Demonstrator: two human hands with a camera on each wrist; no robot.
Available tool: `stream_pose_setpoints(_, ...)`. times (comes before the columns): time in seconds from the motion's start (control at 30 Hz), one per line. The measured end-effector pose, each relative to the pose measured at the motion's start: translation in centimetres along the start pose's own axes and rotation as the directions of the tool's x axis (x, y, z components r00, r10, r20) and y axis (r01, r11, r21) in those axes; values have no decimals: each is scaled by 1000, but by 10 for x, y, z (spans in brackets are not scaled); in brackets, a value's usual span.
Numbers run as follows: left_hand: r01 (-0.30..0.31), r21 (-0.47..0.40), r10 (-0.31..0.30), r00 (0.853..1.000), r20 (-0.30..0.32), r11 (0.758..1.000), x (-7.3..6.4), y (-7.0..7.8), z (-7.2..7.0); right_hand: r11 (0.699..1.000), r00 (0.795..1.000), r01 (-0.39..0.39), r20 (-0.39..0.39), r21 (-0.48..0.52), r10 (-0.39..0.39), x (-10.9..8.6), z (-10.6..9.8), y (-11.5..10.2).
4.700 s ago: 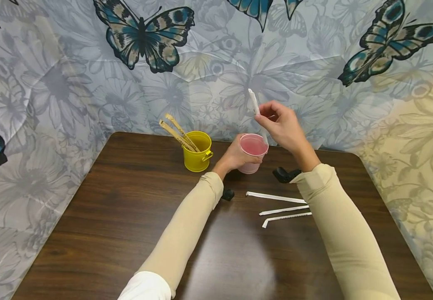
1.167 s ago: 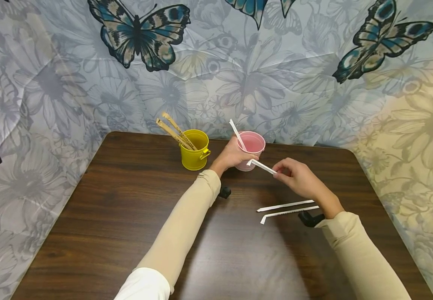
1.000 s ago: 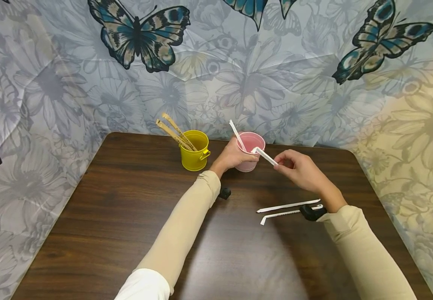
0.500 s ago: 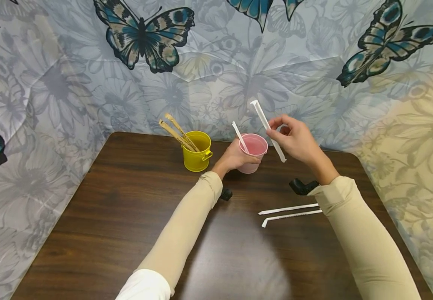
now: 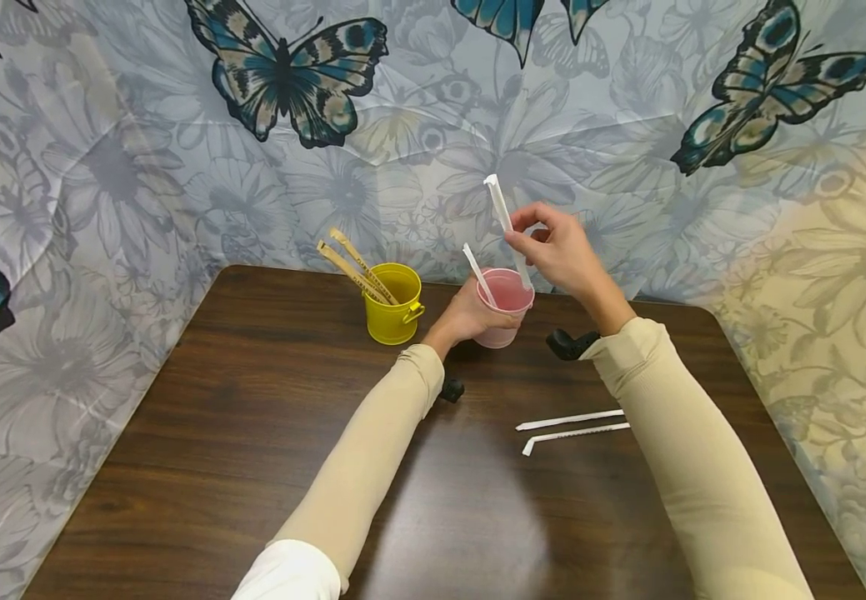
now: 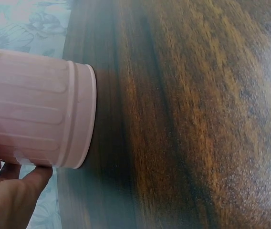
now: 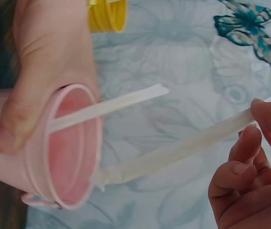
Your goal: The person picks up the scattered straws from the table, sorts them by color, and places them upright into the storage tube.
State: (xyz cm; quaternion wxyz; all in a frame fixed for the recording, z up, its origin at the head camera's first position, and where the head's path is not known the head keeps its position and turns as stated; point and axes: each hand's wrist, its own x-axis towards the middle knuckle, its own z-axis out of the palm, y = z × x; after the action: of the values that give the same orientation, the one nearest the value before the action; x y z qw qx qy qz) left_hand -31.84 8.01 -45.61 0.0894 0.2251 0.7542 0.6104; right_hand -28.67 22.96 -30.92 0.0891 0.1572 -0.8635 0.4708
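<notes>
My left hand (image 5: 468, 313) grips a small pink bucket (image 5: 496, 337) at the back of the table. One white paper-wrapped straw (image 5: 479, 273) leans inside it towards the left. Between thumb and fingertips my right hand (image 5: 566, 252) pinches a second white wrapped straw (image 5: 498, 204), tilted above the bucket. In the right wrist view, the lower end of this held straw (image 7: 173, 150) is at the bucket's rim (image 7: 97, 143); whether it touches cannot be told. The left wrist view shows the bucket's ribbed wall (image 6: 26, 100), its base close to the tabletop.
A yellow bucket (image 5: 390, 327) holding two tan wrapped straws (image 5: 346, 265) stands left of the pink one. Two more white wrapped straws (image 5: 569, 420) lie on the dark wooden table (image 5: 252, 433), partly under the right forearm. Butterfly-print cloth (image 5: 433, 167) hangs behind.
The first white straw was let go in the pink bucket. My right hand took another from the table, turned it upright, and brought it left to the bucket's rim. The left hand stays put.
</notes>
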Motion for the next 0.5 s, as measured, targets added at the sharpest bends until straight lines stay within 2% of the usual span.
stream_pose_setpoints(0.23,-5,-14,5,1000,-10,1000,-1,-3,1,999,999,-40,37,-4,40,4,20,22)
stream_pose_setpoints(0.5,-42,-22,42,999,1,999,1,-3,3,995,992,-93,78,-28,95,1,29,34)
